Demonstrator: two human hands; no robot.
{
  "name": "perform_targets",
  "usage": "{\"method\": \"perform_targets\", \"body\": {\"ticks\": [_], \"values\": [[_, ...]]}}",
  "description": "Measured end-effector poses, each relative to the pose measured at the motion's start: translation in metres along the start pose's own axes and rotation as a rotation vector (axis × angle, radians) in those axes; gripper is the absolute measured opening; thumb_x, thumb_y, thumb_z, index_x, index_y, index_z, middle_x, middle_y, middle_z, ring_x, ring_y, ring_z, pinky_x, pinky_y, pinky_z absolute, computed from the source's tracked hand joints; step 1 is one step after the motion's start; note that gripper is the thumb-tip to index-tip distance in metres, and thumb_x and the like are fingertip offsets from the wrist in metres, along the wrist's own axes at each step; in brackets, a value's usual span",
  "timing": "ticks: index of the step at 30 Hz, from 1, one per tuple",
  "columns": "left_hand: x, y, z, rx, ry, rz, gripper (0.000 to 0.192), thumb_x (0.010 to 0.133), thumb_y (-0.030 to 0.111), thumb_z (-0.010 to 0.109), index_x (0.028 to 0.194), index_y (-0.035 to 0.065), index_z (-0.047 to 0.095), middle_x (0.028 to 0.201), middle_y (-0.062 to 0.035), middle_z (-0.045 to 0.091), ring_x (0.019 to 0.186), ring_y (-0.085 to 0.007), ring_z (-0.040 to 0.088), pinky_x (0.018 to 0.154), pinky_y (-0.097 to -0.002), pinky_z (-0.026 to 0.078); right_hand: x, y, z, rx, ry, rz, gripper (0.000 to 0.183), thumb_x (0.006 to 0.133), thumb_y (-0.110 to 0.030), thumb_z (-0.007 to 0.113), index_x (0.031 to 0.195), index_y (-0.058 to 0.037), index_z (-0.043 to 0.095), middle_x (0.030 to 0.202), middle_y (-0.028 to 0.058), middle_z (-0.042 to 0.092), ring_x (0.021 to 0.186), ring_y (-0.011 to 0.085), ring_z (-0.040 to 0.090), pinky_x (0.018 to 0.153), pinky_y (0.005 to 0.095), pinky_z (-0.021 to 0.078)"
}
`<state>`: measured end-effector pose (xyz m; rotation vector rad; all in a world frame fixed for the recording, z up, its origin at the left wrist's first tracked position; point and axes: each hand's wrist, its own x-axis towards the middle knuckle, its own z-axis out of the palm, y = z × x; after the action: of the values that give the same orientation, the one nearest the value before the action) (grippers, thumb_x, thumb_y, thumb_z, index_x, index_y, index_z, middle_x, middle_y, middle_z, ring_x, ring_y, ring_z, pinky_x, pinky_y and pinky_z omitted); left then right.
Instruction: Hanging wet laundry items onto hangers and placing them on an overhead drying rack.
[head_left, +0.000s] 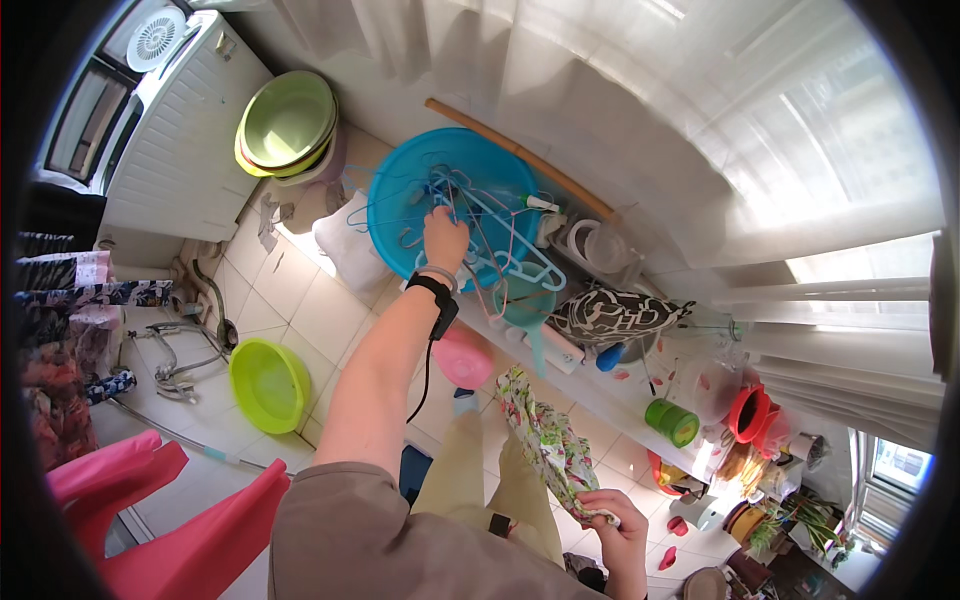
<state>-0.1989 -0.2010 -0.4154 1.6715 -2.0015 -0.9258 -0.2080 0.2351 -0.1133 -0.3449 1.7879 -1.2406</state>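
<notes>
My left hand (446, 236), with a black band and a bracelet at the wrist, reaches over a large blue plastic basin (384, 244). Its curled fingers close on a clothes hanger in a tangle of blue, pink and dark hangers; its fingertips are partly hidden. A light blue plastic hanger (551, 271) sticks out over the basin's rim. Low on the right, my right hand (619, 529) grips one end of a crumpled floral cloth (551, 442), white with green and red print, which stretches up and left beside my leg.
Nested basins (289, 124) stand by a white appliance (187, 127). A lime green basin (268, 386) and a pink one (463, 358) are on the tiles. A wooden pole (517, 154) leans behind the blue basin. Along the right ledge are a teal dipper (529, 300) and a green can (671, 422). Clothes hang at left.
</notes>
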Motion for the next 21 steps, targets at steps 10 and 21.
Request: {"method": "perform_targets", "body": {"ticks": [10,21], "values": [[-0.126,0.020,0.005,0.391,-0.333,0.556,0.030,0.080,0.018,0.063,0.099,0.0019,0.047,0.078,-0.0166,0.062,0.073,-0.0352,0.062,0.063,-0.0432,0.050,0.000,-0.008,-0.004,-0.047,-0.062,-0.133,0.015,0.082,0.002,0.057,0.094,0.0021,0.066,0.103,0.0154,0.062,0.088,0.0185,0.061,0.067,0.0261,0.0522],[-0.133,0.022,-0.026,0.271,-0.227,0.241,0.027,0.077,0.006,0.056,0.102,0.0045,0.046,0.085,-0.0188,0.063,0.079,-0.0382,0.062,0.068,-0.0487,0.048,-0.006,-0.015,-0.018,0.017,-0.124,-0.076,0.017,0.082,0.004,0.060,0.096,0.0002,0.066,0.103,0.0129,0.064,0.097,0.0215,0.060,0.077,0.0281,0.0502]]}}
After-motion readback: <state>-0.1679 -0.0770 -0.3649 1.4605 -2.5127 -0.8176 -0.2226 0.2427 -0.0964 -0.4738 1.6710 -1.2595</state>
